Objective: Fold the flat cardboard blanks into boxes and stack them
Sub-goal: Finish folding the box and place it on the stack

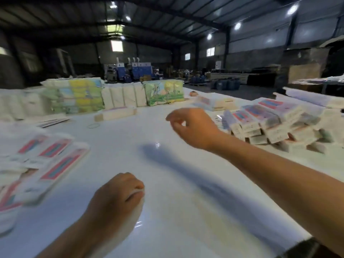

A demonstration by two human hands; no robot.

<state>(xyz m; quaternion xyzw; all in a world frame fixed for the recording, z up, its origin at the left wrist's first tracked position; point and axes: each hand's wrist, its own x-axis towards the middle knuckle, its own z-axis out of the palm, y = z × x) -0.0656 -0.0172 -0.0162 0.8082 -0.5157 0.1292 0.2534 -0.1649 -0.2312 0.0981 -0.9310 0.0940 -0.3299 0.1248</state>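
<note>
While the right hand (pixel 191 125) hung empty, fingers loosely curled, beside the stacked boxes (pixel 275 123), the left hand (pixel 119 194) rested fisted, empty, on the desk (pixel 186 192); flat blanks (pixel 46 164) lay left. Next: take one blank only, crease squarely.

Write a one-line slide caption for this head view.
Both hands empty over the white table: right hand raised near stacked folded boxes, left hand resting beside flat blanks.
</note>
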